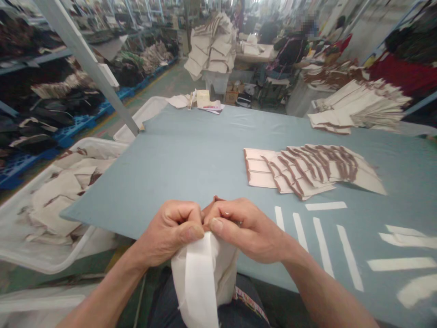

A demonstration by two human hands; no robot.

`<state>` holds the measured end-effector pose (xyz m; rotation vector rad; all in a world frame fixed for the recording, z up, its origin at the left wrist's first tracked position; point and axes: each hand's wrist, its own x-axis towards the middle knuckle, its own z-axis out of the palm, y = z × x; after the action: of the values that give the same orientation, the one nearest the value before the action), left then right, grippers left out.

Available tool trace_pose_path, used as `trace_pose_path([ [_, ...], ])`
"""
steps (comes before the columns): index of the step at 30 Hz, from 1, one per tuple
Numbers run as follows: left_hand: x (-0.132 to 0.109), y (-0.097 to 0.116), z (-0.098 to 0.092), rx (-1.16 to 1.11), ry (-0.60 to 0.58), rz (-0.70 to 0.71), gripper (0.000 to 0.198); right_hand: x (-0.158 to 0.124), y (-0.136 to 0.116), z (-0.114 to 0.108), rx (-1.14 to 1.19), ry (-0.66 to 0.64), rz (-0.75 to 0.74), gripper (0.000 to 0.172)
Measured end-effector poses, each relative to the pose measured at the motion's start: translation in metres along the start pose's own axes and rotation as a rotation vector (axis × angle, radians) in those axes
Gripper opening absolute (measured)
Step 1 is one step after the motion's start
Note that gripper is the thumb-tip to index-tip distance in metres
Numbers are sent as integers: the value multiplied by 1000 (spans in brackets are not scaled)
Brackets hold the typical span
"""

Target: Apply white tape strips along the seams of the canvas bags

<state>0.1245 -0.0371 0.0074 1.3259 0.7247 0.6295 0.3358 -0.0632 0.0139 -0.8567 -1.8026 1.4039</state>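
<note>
The table (191, 150) bears cloth pieces (297, 171) and strips (323, 247) near held fabric (223, 269).

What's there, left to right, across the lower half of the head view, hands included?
White bin of fabric pieces → left hand → right hand → rightmost slanted white strip → lowest horizontal white strip. The held cream fabric overlaps both hands, so it's left out.

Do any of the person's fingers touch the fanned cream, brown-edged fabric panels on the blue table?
No: the left hand and right hand pinch a cream fabric piece, apart from those panels.
</note>
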Motion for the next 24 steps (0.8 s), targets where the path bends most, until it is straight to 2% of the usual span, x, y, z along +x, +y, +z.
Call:
trace_pose_path([
  [4, 2, 18, -10, 405, -102, 72, 46, 0, -10, -7, -310, 3, -114, 30],
  [6, 1, 27, -10, 553, -156, 99, 38, 1, -14, -11, -389, -35, -146, 30],
  [9, -3, 37, -6, 589, -200, 88, 38, 5, -13, -18, -339, -85, -136, 30],
  [12, -12, 40, -4, 489, -209, 36, 42, 5, 1, -23, -235, -55, -65, 41],
  [15, -24, 36, -10, 425, -165, 57, 47, 0, 22, -23, -175, 13, -49, 52],
  [17, -31, 31, -17, 420, -73, 69, 51, -3, 35, -21, -161, 50, -92, 51],
  [20, -37, 20, -28, 395, 73, 34, 59, -3, 42, -16, -154, 100, -162, 33],
  [22, -38, 14, -37, 338, 111, -11, 63, -1, 39, -15, -174, 117, -184, 19],
  [24, -35, 12, -47, 332, 117, -16, 65, 1, 30, -16, -194, 119, -202, 15],
])
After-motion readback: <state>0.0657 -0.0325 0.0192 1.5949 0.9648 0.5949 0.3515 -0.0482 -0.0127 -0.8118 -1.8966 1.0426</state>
